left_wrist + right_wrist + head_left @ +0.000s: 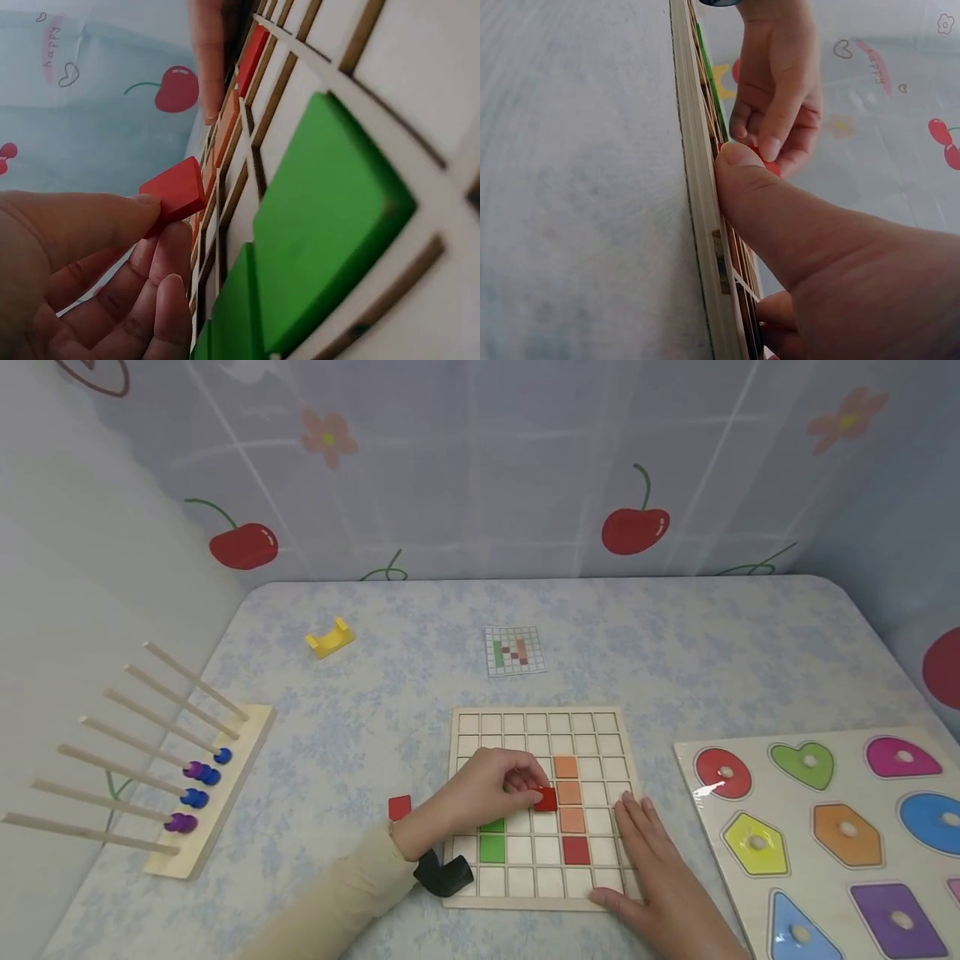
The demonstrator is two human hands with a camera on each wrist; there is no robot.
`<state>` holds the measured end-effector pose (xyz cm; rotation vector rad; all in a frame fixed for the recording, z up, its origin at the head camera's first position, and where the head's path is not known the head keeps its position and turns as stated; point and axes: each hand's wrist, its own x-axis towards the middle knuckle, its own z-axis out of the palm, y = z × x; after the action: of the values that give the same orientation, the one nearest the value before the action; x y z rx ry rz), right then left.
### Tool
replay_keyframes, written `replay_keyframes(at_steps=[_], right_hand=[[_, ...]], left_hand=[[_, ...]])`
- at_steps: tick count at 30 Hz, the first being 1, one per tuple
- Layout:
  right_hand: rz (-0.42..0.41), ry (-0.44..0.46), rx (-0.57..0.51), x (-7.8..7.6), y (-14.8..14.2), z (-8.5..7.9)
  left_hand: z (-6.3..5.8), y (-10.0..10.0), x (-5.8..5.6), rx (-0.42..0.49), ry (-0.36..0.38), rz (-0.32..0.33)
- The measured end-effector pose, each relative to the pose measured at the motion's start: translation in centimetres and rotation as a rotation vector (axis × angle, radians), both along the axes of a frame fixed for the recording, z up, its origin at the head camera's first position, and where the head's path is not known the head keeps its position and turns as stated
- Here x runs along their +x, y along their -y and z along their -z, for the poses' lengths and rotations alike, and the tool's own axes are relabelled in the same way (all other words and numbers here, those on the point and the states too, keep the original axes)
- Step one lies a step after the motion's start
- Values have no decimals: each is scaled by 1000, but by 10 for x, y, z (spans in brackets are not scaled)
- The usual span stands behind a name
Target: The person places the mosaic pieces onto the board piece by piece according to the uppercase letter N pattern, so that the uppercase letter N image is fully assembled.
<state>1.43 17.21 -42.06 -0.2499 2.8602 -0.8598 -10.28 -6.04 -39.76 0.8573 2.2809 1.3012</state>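
Note:
Between thumb and fingers, my left hand (487,789) pinches a small red square tile (545,799) above the middle of the wooden grid board (536,721). The left wrist view shows that tile (176,191) tilted, held by one side. My right hand (663,881) lies on the board's right side, fingers extended, the thumb at the near edge. In the grid, green tiles (492,848) form a column at left, partly hidden by my left hand. Orange tiles (570,793) stand in a column further right, with a red tile (576,850) just below them.
A loose red tile (400,807) lies left of the board. Beyond the board is a printed pattern card (516,652). A yellow curved block (330,638) sits at back left. A peg rack (225,793) with beads stands left; a knobbed shape puzzle (780,806) lies right.

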Motion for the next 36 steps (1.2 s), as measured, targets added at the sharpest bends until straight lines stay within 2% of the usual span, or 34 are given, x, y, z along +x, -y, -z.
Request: replay_keyframes(at_steps=[4, 10, 14, 20, 24, 27, 31, 36], right_hand=[[3, 11, -7, 0, 0, 0], [4, -11, -16, 1, 0, 0], [4, -9, -10, 1, -1, 0], [1, -1, -14, 1, -1, 1], [-1, -10, -31, 1, -1, 0], [0, 6, -31, 0, -1, 0], [3, 23, -18, -1, -1, 0], [-2, 7, -21, 1, -1, 1]], left_hand=[[1, -4, 6, -71, -65, 1], [-5, -8, 12, -173, -134, 25], [-6, -9, 14, -201, -151, 40], [-5, -9, 16, -253, -245, 33], [-9, -3, 13, -237, -263, 32], [-18, 11, 8, -169, -252, 37], [-29, 46, 0, -82, -232, 20], [-25, 108, -1, -110, -173, -37]])
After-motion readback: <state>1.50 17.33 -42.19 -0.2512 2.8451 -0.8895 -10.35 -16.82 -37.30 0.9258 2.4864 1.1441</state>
